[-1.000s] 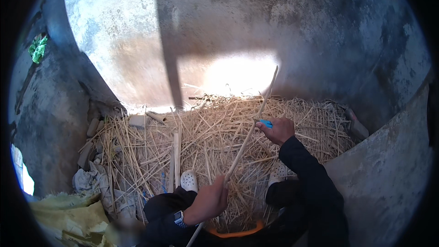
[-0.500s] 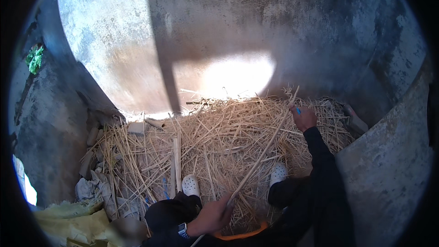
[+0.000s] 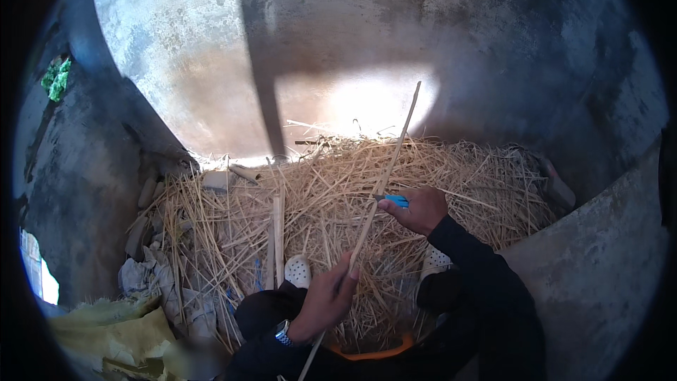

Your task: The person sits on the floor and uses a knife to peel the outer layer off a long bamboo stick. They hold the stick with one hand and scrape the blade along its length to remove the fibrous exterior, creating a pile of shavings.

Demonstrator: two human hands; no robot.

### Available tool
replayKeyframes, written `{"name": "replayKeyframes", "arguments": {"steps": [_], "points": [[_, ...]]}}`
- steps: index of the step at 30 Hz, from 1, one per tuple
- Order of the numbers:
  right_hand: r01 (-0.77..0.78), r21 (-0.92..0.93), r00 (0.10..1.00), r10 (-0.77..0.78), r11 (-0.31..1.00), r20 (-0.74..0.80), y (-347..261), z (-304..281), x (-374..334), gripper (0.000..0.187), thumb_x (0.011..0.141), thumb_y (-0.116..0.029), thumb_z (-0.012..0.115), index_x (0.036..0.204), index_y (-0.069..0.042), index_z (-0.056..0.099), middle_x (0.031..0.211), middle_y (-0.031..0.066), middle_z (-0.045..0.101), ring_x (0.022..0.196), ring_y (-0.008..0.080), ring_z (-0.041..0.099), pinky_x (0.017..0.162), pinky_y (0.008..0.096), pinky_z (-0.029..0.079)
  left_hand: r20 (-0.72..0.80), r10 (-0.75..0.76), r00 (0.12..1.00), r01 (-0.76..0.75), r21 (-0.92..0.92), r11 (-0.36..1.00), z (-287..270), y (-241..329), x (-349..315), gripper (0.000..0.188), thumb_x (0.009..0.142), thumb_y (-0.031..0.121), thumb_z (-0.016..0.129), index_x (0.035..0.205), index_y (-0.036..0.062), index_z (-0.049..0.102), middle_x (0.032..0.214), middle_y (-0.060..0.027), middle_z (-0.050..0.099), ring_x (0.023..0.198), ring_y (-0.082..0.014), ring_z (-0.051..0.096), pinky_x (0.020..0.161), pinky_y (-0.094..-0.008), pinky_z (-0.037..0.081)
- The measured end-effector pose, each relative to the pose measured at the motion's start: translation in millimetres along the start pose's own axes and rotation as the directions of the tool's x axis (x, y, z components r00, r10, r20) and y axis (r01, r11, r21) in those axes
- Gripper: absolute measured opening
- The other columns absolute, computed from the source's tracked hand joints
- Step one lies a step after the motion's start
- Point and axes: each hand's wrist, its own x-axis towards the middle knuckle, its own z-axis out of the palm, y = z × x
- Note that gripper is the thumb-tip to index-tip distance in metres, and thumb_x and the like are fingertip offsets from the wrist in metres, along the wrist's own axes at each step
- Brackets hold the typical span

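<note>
My left hand (image 3: 328,299), with a watch on its wrist, is closed round a long pale strip (image 3: 398,149) that looks like split bamboo. The strip slants from my lap up to the right, its far tip in front of the wall. My right hand (image 3: 426,210) grips a small blue-handled knife (image 3: 396,201). Its short dark blade end meets the strip around mid-length; whether it cuts in is too small to tell. Below both hands lies a thick litter of pale shavings (image 3: 465,169).
A stained concrete wall (image 3: 338,42) rises behind the litter, and a slanting slab (image 3: 592,261) stands at right. My white clogs (image 3: 297,270) rest in the shavings. Longer split pieces (image 3: 278,233) lie at left, near a yellowish sack (image 3: 134,342). An orange rim (image 3: 374,354) shows by my lap.
My right hand with the knife has come down and left along the strip, toward me. The strip's far end now points higher, against the wall. My left hand has risen slightly.
</note>
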Motion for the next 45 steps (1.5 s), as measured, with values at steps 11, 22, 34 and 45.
{"name": "replayKeyframes", "arguments": {"steps": [11, 22, 34, 45], "points": [[0.258, -0.024, 0.956, -0.259, 0.966, -0.138, -5.4, 23.3, -13.4, 0.07, 0.076, -0.076, 0.047, 0.055, -0.011, 0.06, 0.044, 0.0082, 0.052, 0.041, 0.0249, 0.056, 0.045, 0.0394, 0.045, -0.014, 0.041, 0.999, -0.038, 0.135, 0.99, -2.1, 4.0, 2.4, 0.042, 0.096, 0.019, 0.044, 0.132, -0.0025, 0.041, 0.064, -0.0196, 0.057, 0.057, -0.0344, 0.061, 0.054, -0.0413, 0.045], [0.162, 0.025, 0.977, -0.157, 0.986, -0.146, 6.6, 21.5, -15.8, 0.078, 0.078, -0.078, 0.038, 0.057, -0.007, 0.063, 0.043, 0.0087, 0.049, 0.042, 0.0243, 0.054, 0.045, 0.0423, 0.043, 0.069, 0.0, 0.998, -0.004, 0.048, 0.999, 4.0, 0.3, -5.4, 0.038, 0.096, 0.016, 0.046, 0.127, -0.005, 0.045, 0.06, -0.0171, 0.054, 0.052, -0.027, 0.059, 0.051, -0.0343, 0.044], [0.033, -0.043, 0.914, -0.047, 0.999, -0.403, 72.7, 13.8, 15.6, 0.073, 0.077, -0.077, 0.043, 0.052, -0.009, 0.058, 0.042, 0.0078, 0.045, 0.04, 0.0252, 0.051, 0.043, 0.043, 0.04, 0.156, -0.077, 0.985, 0.064, 0.084, 0.994, 1.5, 3.5, -56.7, 0.043, 0.097, 0.017, 0.045, 0.134, -0.0038, 0.039, 0.061, -0.0107, 0.049, 0.055, -0.0154, 0.051, 0.053, -0.0297, 0.041], [-0.393, 0.151, 0.757, 0.412, 0.907, -0.507, 153.1, -40.6, 6.4, 0.076, 0.084, -0.073, 0.037, 0.057, -0.004, 0.056, 0.055, 0.0141, 0.054, 0.055, 0.0333, 0.057, 0.053, 0.0485, 0.041, 0.069, 0.003, 0.998, 0.005, -0.113, 0.994, 18.5, 11.1, -163.3, 0.043, 0.098, 0.022, 0.043, 0.133, -0.0023, 0.042, 0.065, -0.0008, 0.046, 0.056, -0.009, 0.046, 0.053, -0.0242, 0.037]]}}
